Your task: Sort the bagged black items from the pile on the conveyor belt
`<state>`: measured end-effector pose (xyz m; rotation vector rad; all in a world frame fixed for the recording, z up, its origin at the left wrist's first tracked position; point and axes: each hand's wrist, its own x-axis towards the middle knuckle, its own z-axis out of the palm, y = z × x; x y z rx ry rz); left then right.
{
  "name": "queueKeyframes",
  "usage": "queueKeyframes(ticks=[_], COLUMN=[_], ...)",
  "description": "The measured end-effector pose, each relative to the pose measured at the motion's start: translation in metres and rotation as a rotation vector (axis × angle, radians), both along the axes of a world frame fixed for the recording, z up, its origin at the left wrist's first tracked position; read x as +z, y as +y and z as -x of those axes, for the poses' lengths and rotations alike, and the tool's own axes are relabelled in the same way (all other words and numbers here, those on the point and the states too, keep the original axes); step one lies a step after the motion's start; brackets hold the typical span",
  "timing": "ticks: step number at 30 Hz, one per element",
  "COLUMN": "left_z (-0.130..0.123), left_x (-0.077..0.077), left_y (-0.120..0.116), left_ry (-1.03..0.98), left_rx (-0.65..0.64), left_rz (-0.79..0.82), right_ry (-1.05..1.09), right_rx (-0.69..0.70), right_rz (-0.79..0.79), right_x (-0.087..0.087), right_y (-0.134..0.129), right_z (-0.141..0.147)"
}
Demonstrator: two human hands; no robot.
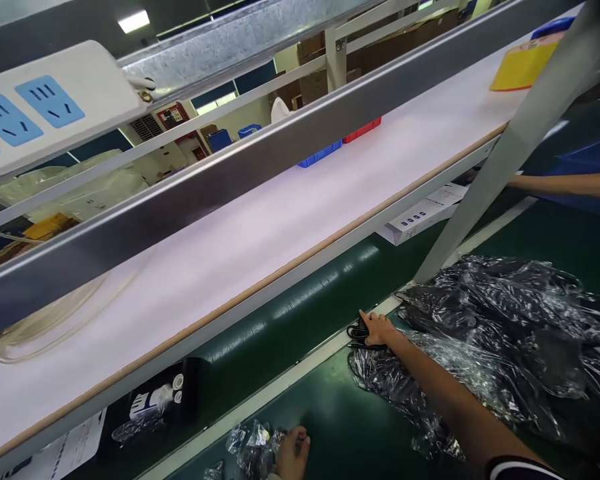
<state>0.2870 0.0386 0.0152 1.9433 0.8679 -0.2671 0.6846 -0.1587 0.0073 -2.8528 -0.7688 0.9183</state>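
My right hand (378, 329) reaches out to the pale rail between the green surfaces. Its fingers are closed on a black coiled cable (356, 332), part of it hidden under them. Below and right of that hand spreads a big pile of clear plastic bags with dark contents (505, 333). At the bottom edge, my left hand (294, 453) is partly out of view, its fingers loosely curled and a little apart, with nothing visible in them. Just left of it lie small clear plastic bags (255, 443); their contents are hard to make out.
A long white shelf (220, 267) crosses above the green conveyor belt (280, 320), with a slanted metal post (480, 207) at right. The belt carries a white box (420, 213) and a black tray (180, 400) with white parts. Another person's arm (570, 185) reaches in from the right.
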Motion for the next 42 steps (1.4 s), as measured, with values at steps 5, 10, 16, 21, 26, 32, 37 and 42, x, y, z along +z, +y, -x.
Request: queueKeyframes(ticks=[5, 10, 16, 21, 26, 32, 37, 42], left_z=[0.026, 0.015, -0.037, -0.044, -0.011, 0.037, 0.056, 0.071], left_x=[-0.007, 0.033, 0.122, 0.164, 0.17, 0.204, 0.243, 0.241], left_y=[0.001, -0.011, -0.047, -0.06, -0.058, -0.067, -0.089, -0.099], left_ry=[-0.038, -0.135, -0.365, -0.497, -0.47, -0.406, -0.56, -0.74], left_rx=[0.065, 0.131, 0.261, 0.443, 0.5, 0.312, 0.263, 0.536], left_rz=[0.041, 0.086, 0.335, 0.355, 0.319, -0.227, -0.121, 0.342], right_ry=[0.038, 0.132, 0.257, 0.344, 0.32, 0.33, 0.361, 0.579], right_rx=[0.075, 0.048, 0.027, 0.227, 0.413, 0.486, 0.512, 0.442], right_rz=[-0.111, -0.62, -1.183, -1.338, -1.303, -1.255, -1.159, -0.948], right_x=[0.012, 0.069, 0.164, 0.189, 0.183, 0.188, 0.194, 0.201], right_y=[-0.017, -0.02, -0.001, 0.014, 0.016, 0.008, 0.004, -0.002], right_z=[-0.009, 0.006, 0.095, 0.171, 0.223, 0.264, 0.298, 0.317])
